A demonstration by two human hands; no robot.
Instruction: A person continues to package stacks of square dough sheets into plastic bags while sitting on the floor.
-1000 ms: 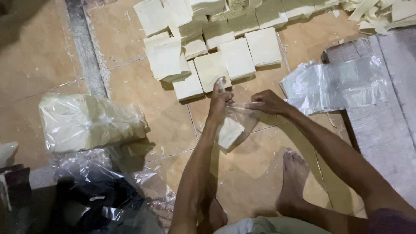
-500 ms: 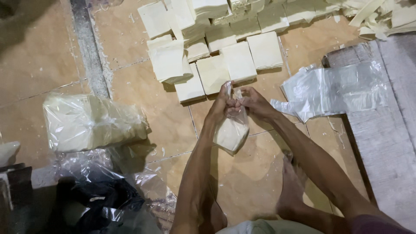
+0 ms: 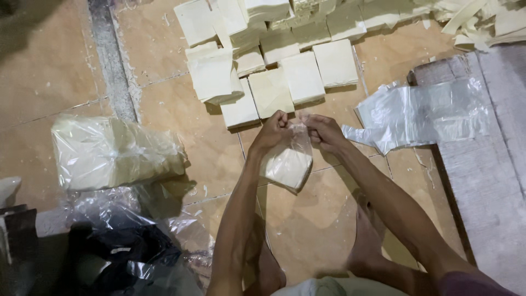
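Note:
A small clear plastic bag (image 3: 289,160) with a cream square stack inside hangs between my hands above the tiled floor. My left hand (image 3: 272,133) pinches the bag's top on the left, and my right hand (image 3: 323,132) pinches it on the right, fingers closed close together. Just beyond my hands lie rows of cream square stacks (image 3: 274,66) on the floor. My bare feet (image 3: 366,241) rest below the bag.
A pile of empty clear bags (image 3: 424,112) lies to the right on a grey board (image 3: 493,175). A large filled plastic bag (image 3: 112,153) sits at left, with crumpled plastic and a dark bag (image 3: 118,252) below it. Cream strips (image 3: 482,22) lie at top right.
My hands came together at the bag's top and lifted it a little; the stack now hangs lower inside the bag. The view shifted slightly.

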